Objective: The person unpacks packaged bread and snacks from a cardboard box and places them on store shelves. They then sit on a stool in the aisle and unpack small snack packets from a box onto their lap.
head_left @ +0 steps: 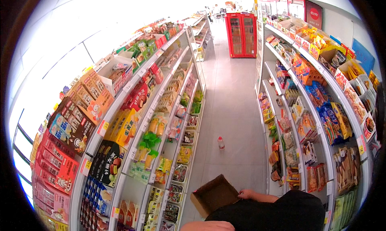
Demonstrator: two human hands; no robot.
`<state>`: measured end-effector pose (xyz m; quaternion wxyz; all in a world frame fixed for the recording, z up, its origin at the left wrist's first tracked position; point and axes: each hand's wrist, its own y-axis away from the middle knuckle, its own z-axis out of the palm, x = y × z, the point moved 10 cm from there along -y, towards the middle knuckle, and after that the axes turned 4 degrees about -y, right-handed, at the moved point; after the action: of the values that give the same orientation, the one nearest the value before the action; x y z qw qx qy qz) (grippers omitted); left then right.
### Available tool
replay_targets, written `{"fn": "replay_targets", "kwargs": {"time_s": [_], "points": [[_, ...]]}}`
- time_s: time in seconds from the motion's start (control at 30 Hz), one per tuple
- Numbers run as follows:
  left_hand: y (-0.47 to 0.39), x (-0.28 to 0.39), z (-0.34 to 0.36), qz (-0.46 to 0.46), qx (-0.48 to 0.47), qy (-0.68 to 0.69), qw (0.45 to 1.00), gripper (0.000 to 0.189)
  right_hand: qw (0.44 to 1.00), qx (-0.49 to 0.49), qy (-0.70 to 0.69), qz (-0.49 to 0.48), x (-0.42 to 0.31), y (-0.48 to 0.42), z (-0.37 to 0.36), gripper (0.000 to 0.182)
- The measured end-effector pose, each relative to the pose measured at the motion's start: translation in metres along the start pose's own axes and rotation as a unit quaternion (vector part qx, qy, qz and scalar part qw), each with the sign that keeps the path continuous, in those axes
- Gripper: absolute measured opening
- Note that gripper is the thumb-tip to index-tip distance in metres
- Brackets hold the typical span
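Note:
At the bottom centre, my right hand [246, 194] is closed on the right edge of an open, brown cardboard box [214, 193]. The inside that shows holds nothing. My left hand [208, 226] lies at the lower rim of the picture, just below the box; its fingers are cut off, so its grip does not show. Beyond the box, a clear plastic bottle [221, 143] with a red cap stands on the tiled floor.
Long shelves of packaged snacks [132, 152] line the left side, and more snack shelves [324, 134] line the right. A red glass-door drinks fridge [242, 35] stands at the aisle's far end. People are far off behind it.

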<state>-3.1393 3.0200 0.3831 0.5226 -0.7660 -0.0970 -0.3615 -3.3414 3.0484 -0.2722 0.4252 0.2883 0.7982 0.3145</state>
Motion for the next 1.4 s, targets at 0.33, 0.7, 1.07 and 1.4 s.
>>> {"fn": "replay_targets", "kwargs": {"time_s": [0.33,0.7,1.07,1.4], "points": [[0.009,0.002,-0.002,-0.027,0.022,-0.021,0.999,0.057,1.0,0.018,0.002,0.002,0.008,-0.007,0.003,0.063],[0.019,-0.003,0.002,-0.006,0.008,0.002,1.0,0.062,0.999,0.015,-0.045,0.014,0.009,-0.008,0.009,0.062],[0.021,0.003,0.006,0.046,-0.01,0.02,0.999,0.068,0.998,0.034,-0.054,0.021,0.008,-0.004,0.008,0.061],[0.034,0.007,0.035,0.076,-0.095,0.101,0.987,0.064,0.999,0.013,-0.035,0.013,0.008,-0.007,0.014,0.063]]}}
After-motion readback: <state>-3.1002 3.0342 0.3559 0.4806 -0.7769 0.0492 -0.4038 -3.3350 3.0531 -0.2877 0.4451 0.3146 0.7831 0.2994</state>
